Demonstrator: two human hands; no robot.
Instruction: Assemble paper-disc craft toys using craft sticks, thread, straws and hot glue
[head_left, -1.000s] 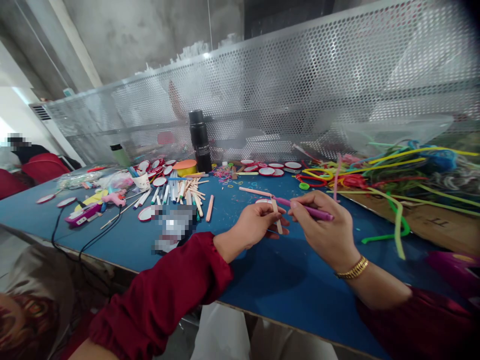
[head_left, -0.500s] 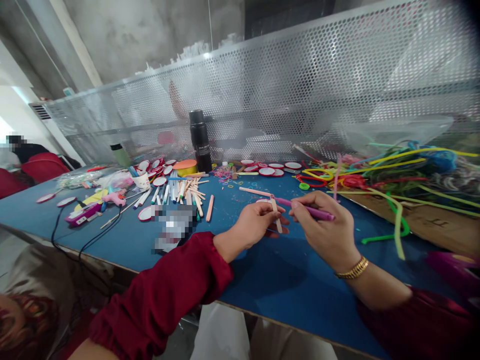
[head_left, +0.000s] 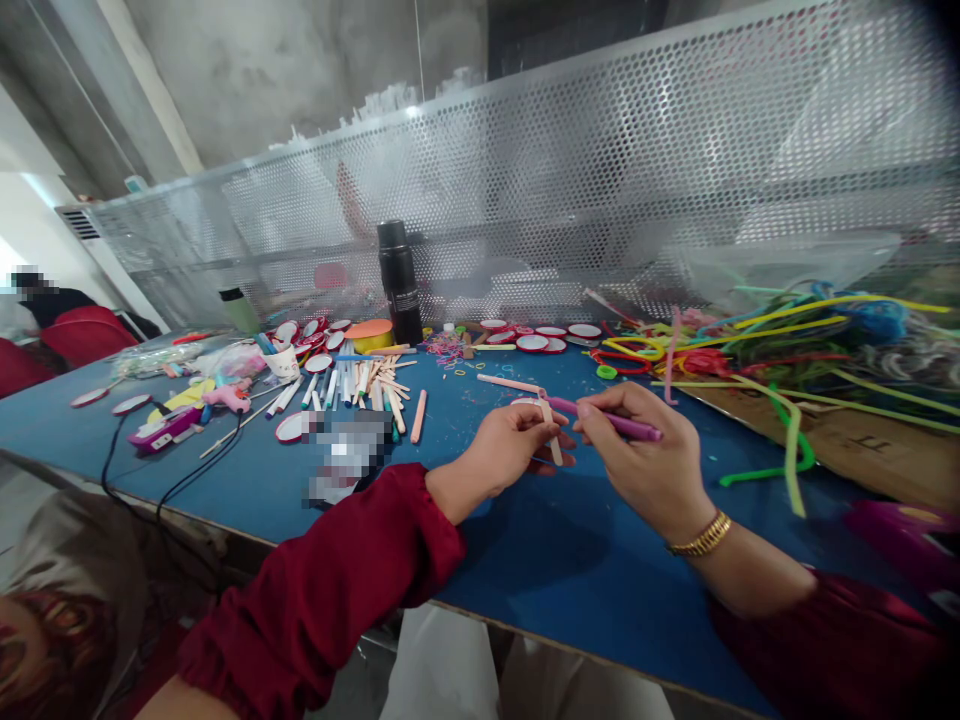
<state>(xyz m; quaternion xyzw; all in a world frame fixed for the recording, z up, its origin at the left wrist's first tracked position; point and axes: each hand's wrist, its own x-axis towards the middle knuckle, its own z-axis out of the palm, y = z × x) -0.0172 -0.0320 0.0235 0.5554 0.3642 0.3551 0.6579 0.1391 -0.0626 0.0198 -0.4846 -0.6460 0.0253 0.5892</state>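
Over the blue table (head_left: 525,560), my left hand (head_left: 504,447) is closed on a pale wooden craft stick (head_left: 552,436), held nearly upright. My right hand (head_left: 643,460) grips a purple marker (head_left: 622,425) like a pen. The marker's tip meets the top of the stick. Both hands sit close together near the table's middle. Dark red sleeves cover both forearms, and a gold bracelet (head_left: 700,535) is on my right wrist.
A pink stick (head_left: 510,383) lies just beyond my hands. Markers and wooden sticks (head_left: 360,385) are heaped at the left by a black flask (head_left: 400,282). Round red-rimmed discs (head_left: 534,342), a pink glue gun (head_left: 225,397) and coloured pipe cleaners (head_left: 765,350) surround them. A perforated metal screen (head_left: 600,180) backs the table.
Almost nothing differs. My hands have shifted very slightly to the left while keeping the stick and marker together.
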